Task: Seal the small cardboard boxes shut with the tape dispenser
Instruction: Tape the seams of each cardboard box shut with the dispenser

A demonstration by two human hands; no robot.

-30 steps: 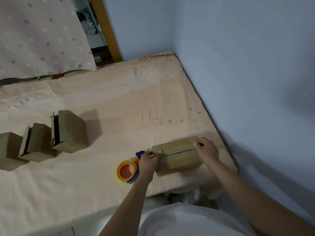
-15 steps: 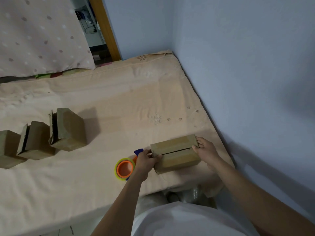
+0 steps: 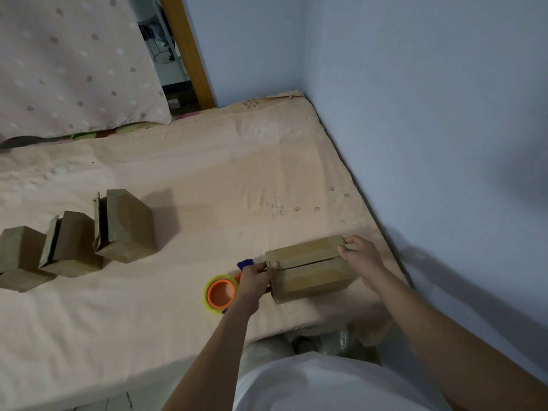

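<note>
Resting on the bed (image 3: 178,173) near its front edge, our cardboard box (image 3: 308,268) sits between both hands — left hand (image 3: 255,281) pinching its left end, right hand (image 3: 360,258) gripping its right — tape dispenser (image 3: 221,293) just beside our left hand.

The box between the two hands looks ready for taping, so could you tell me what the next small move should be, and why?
Probably draw the tape dispenser along the box toward the right hand. The left hand holds it against the box's left end, the right hand steadies the other end, and the dark seam between the flaps looks untaped.
</note>
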